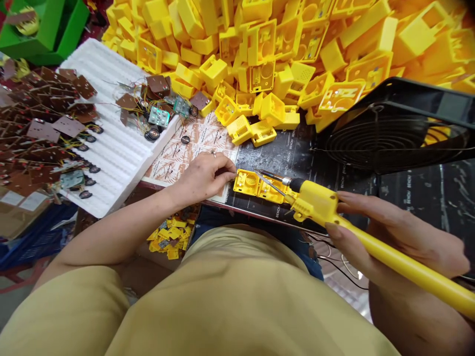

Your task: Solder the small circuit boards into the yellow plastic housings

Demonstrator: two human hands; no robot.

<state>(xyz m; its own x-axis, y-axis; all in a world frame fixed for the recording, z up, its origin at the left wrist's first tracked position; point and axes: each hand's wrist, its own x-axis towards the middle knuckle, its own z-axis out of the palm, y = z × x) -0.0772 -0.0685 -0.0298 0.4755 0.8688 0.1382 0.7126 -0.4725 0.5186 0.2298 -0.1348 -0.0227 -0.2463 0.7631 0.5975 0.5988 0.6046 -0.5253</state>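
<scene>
My left hand (206, 175) rests near the table's front edge with its fingers curled, pinching the left side of an open yellow plastic casing (256, 185). My right hand (393, 237) is wrapped round the handle of a yellow soldering iron (334, 210). The iron's dark metal tip (269, 179) lies over the casing's right half. The casing sits on a black mat (293, 158) printed with white words.
A big heap of yellow casings (282, 49) fills the back of the table. A black fan (393, 131) stands at the right. At the left lie a white foam tray (111, 143), brown circuit boards with wires (44, 128) and a green bin (44, 29). Yellow scraps (170, 237) lie below the table.
</scene>
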